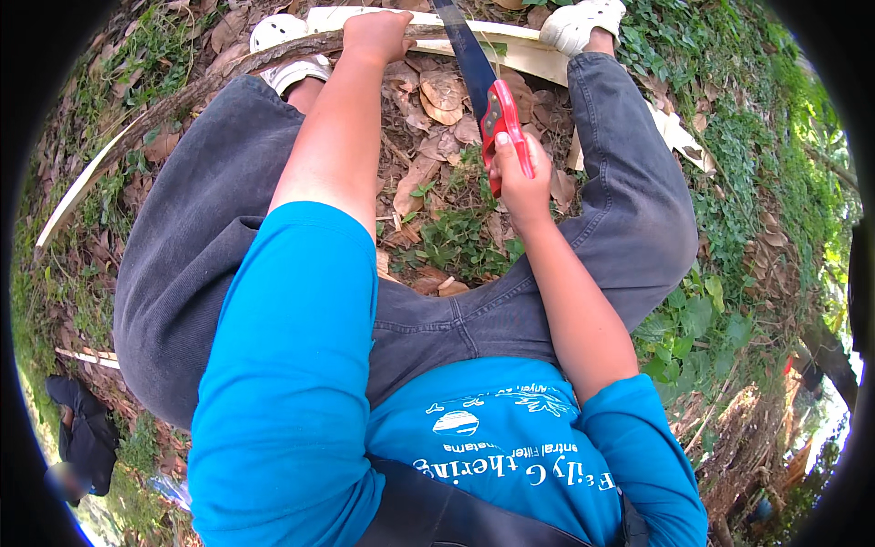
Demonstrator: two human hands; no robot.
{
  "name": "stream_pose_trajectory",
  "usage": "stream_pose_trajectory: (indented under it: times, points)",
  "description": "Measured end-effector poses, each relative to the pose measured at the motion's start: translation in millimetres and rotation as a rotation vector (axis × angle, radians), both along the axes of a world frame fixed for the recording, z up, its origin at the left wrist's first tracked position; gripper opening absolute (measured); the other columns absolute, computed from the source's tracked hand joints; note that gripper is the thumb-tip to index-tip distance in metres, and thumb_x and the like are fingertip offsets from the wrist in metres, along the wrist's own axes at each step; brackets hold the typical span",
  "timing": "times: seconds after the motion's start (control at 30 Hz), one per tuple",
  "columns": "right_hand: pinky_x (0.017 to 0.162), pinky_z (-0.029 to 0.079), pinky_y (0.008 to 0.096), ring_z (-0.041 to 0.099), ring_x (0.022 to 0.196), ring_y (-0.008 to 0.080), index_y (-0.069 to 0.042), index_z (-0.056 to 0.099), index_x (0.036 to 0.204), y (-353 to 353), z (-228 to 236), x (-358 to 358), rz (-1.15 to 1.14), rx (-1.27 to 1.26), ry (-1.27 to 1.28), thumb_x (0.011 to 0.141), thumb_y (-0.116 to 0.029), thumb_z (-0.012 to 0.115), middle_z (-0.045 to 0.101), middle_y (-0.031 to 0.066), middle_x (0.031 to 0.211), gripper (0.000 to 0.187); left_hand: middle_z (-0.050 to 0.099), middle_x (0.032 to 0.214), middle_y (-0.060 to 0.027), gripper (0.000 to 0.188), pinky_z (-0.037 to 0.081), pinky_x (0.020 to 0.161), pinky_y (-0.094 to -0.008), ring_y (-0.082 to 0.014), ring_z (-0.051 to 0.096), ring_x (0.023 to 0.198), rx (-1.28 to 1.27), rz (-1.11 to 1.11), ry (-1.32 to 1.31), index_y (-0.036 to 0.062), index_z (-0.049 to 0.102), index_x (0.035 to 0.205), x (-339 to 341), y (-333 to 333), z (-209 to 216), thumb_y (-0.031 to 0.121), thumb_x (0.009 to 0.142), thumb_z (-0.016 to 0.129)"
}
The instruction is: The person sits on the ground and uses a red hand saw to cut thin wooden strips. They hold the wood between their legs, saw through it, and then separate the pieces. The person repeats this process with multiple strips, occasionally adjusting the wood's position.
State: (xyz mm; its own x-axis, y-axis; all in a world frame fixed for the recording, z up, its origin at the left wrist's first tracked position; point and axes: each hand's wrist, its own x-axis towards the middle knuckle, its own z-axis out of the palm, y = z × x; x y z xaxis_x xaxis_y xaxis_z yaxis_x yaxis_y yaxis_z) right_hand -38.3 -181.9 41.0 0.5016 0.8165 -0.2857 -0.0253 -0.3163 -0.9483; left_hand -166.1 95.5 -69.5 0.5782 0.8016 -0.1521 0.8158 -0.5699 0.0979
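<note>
My right hand (pixel 526 182) is wrapped round the red handle of a handsaw (pixel 470 62). Its dark blade points up and away from me, across the branch and a pale board near the top edge. With my left hand (pixel 375 38) I grip a curved, bark-covered branch (pixel 273 53), a little left of the blade. The branch bends down to the left and ends in a pale, stripped part (pixel 84 190). Beyond it, a pale wooden board (pixel 521 56) lies between my feet. The blade's tip runs out of the picture, and I cannot tell whether its teeth touch the wood.
White clogs (pixel 576 25) are on my feet, either side of the board. Split pale wood (pixel 674 137) lies by my right leg. Dry leaves (pixel 442 96) and low green plants (pixel 697 319) cover the ground. Another person in dark clothes (pixel 89 438) is at the lower left.
</note>
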Motion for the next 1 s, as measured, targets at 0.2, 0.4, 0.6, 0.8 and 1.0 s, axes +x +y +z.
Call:
stream_pose_trajectory:
  times: [0.2,0.4,0.6,0.8,1.0]
  points:
    - [0.052,0.041,0.0251,0.052,0.057,0.0051,-0.008,0.059,0.087,12,-2,-5,-0.026,0.007,-0.004,0.103,-0.023,0.066,0.056,-0.0038,0.068,0.023,0.076,0.092,-0.0167,0.021,0.059,0.078,-0.0463,-0.0345,0.075,0.091,0.005,0.033,-0.166,0.0097,0.074,0.097,0,5,10,0.027,0.084,0.072]
    - [0.053,0.04,0.0251,0.051,0.058,0.0049,-0.003,0.067,0.093,46,21,-11,-0.065,-0.024,0.01,0.101,-0.019,0.067,0.058,-0.0039,0.07,0.018,0.078,0.093,-0.0165,0.02,0.06,0.083,-0.0458,-0.0317,0.076,0.095,-0.083,0.069,-0.03,0.0103,0.079,0.088,0,27,-9,0.026,0.078,0.072]
    - [0.055,0.038,0.027,0.046,0.06,0.0049,-0.004,0.061,0.085,46,1,0,-0.039,-0.01,-0.01,0.099,-0.017,0.069,0.053,-0.0045,0.067,0.021,0.077,0.102,-0.0188,0.037,0.06,0.087,-0.045,-0.0335,0.075,0.098,-0.296,0.043,0.087,0.0049,0.08,0.099,4,42,34,0.034,0.078,0.072]
    - [0.053,0.035,0.0291,0.042,0.058,0.0073,-0.005,0.059,0.083,45,-3,-13,-0.007,-0.001,-0.177,0.099,-0.019,0.07,0.049,-0.0029,0.065,0.024,0.076,0.105,-0.021,0.044,0.059,0.09,-0.0458,-0.0352,0.074,0.1,-0.343,0.012,0.128,0.0035,0.079,0.102,7,57,25,0.039,0.077,0.07]
    - [0.054,0.036,0.0267,0.043,0.06,0.0052,-0.005,0.06,0.087,-9,66,-12,0.0,-0.172,-0.093,0.102,-0.019,0.069,0.051,-0.004,0.067,0.022,0.076,0.106,-0.0218,0.046,0.059,0.091,-0.0453,-0.0346,0.074,0.1,-0.364,0.052,0.154,0.0032,0.079,0.104,7,61,20,0.039,0.077,0.07]
